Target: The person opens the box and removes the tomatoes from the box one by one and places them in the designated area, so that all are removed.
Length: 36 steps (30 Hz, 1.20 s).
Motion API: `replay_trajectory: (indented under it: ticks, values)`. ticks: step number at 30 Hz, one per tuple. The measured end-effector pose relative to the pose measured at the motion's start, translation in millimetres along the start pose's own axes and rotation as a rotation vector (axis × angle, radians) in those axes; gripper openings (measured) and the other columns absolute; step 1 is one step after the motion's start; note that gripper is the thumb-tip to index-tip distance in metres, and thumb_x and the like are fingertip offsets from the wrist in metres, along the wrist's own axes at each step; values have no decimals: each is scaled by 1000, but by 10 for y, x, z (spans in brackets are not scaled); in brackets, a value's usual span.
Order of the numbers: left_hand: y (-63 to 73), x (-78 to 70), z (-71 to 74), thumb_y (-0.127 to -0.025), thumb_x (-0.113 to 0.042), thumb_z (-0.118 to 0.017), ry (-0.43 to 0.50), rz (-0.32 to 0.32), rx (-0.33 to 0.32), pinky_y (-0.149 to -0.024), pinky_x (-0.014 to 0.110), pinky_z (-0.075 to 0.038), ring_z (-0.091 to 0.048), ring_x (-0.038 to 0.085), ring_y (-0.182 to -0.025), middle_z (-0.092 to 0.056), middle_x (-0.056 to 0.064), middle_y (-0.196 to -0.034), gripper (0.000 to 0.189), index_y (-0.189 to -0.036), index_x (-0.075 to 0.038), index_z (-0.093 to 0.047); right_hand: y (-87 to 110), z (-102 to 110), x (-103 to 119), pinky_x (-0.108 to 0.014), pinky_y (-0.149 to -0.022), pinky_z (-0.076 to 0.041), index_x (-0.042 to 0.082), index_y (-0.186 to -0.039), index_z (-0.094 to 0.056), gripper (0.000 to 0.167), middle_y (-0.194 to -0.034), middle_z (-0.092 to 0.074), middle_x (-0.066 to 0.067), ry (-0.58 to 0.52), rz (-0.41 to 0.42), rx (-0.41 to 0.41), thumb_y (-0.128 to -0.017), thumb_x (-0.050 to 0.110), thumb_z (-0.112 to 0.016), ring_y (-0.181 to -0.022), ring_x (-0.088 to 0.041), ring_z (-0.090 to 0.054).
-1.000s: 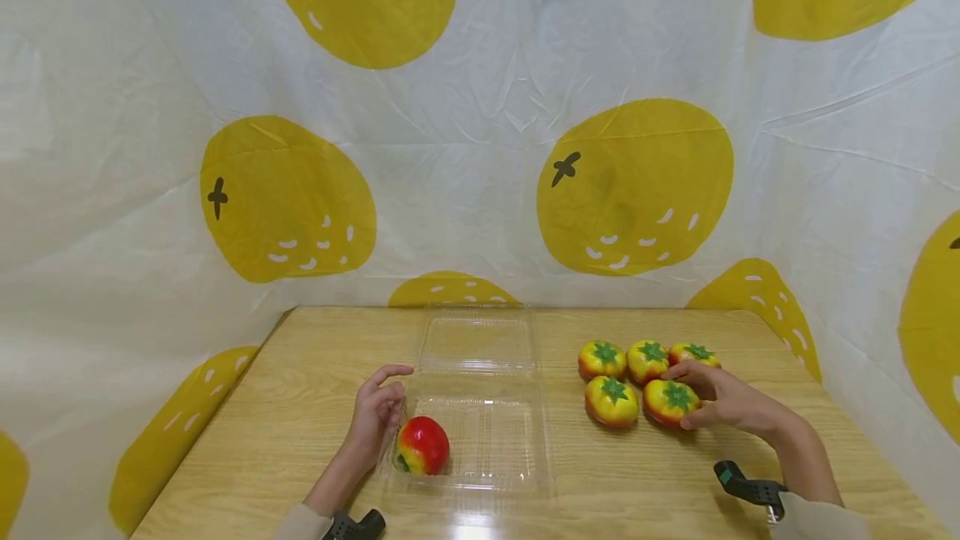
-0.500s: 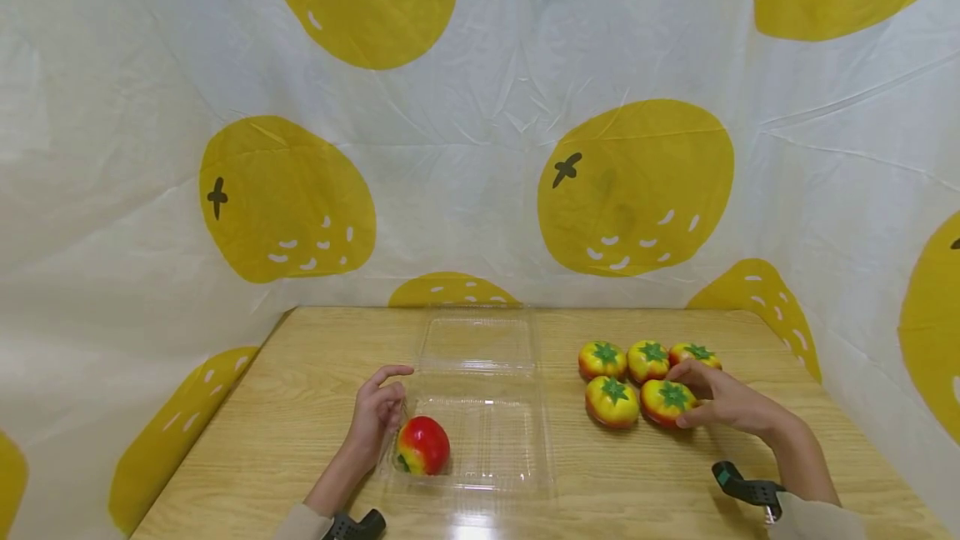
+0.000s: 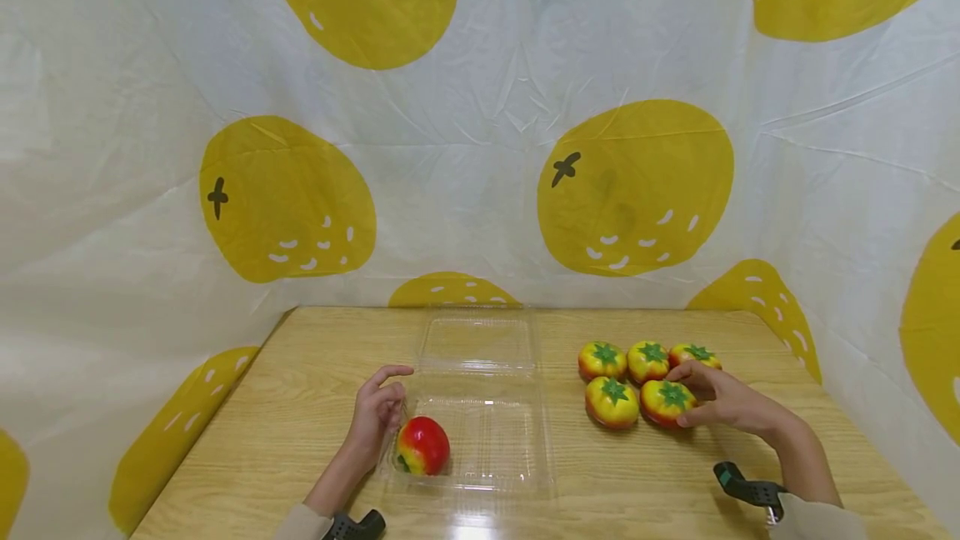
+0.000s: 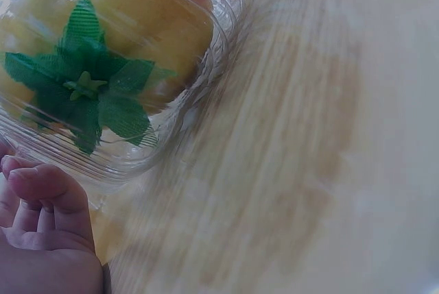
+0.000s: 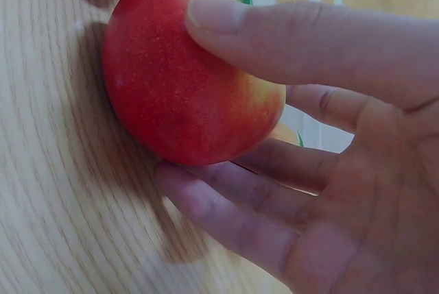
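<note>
My right hand (image 3: pixel 723 398) grips a yellow-and-red toy tomato (image 3: pixel 666 403) at the front right of a group. In the right wrist view its thumb (image 5: pixel 226 23) lies on the red side of the tomato (image 5: pixel 178 81), with fingers around the other side. My left hand (image 3: pixel 372 415) stays beside a clear plastic clamshell container (image 3: pixel 491 486), index finger extended and the others loosely curled near its wall. Inside the container's left front corner lies another toy tomato (image 3: pixel 423 446), tipped on its side. Its green leaves (image 4: pixel 86 85) show through the plastic in the left wrist view.
Several more toy tomatoes (image 3: pixel 611 401) stand leaf-up beside and behind the gripped one. The clamshell's lid (image 3: pixel 480 340) lies folded back toward the curtain (image 3: pixel 465 215) along the wooden table's (image 3: pixel 337 332) back edge.
The gripped tomato shifted slightly left over the first half second, with my right hand following. Since then it has stayed put. My left hand and the container have not moved.
</note>
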State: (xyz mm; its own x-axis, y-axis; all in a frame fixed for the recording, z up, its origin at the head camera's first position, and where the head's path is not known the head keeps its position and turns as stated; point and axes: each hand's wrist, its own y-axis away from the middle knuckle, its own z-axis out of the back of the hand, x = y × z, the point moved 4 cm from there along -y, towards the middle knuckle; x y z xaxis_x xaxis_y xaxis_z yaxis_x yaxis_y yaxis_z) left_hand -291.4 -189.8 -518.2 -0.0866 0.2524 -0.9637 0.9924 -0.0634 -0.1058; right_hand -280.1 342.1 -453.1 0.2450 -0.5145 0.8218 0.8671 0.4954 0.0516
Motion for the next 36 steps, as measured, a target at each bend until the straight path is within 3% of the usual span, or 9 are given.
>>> replay_trajectory:
  ticks: [5,12,22,29,36]
  values:
    - [8,-8,-8,-99,-3,-43,0,-8,6,-40,16,-35,-39,5,-42,-47,-8,-57,30,-127,2,-56,12,5,-16,-18,-87,-49,-3,-133,-48,55,-142,-53,-30,23,-48,-10,-89,14,-77,-122,-17,-54]
    - [14,-6,-12,-100,-3,-43,-3,-12,13,-40,16,-35,-39,4,-42,-48,-9,-57,32,-129,5,-53,22,-1,-35,-19,-85,-51,-4,-135,-47,56,-136,-57,-26,-6,-58,-3,-90,14,-76,-113,-11,-60]
    - [5,8,-5,-99,-3,-43,5,-9,14,-40,16,-35,-38,4,-42,-48,-8,-58,30,-126,2,-55,22,-13,-38,-24,-84,-55,-8,-137,-44,59,-134,-57,-28,-30,-79,15,-91,15,-74,-122,-42,-60]
    - [4,12,2,-100,-4,-44,5,-10,21,-40,16,-35,-39,4,-42,-48,-8,-57,32,-129,5,-53,20,-11,-32,-22,-86,-53,-7,-137,-44,59,-135,-56,-28,-17,-85,16,-92,15,-74,-121,-35,-60]
    - [1,10,-4,-100,-3,-43,12,-18,26,-40,16,-36,-40,3,-42,-49,-8,-59,29,-126,0,-56,38,-1,-63,-27,-87,-55,-9,-139,-41,61,-139,-52,-34,-37,-81,35,-93,14,-73,-124,-48,-58]
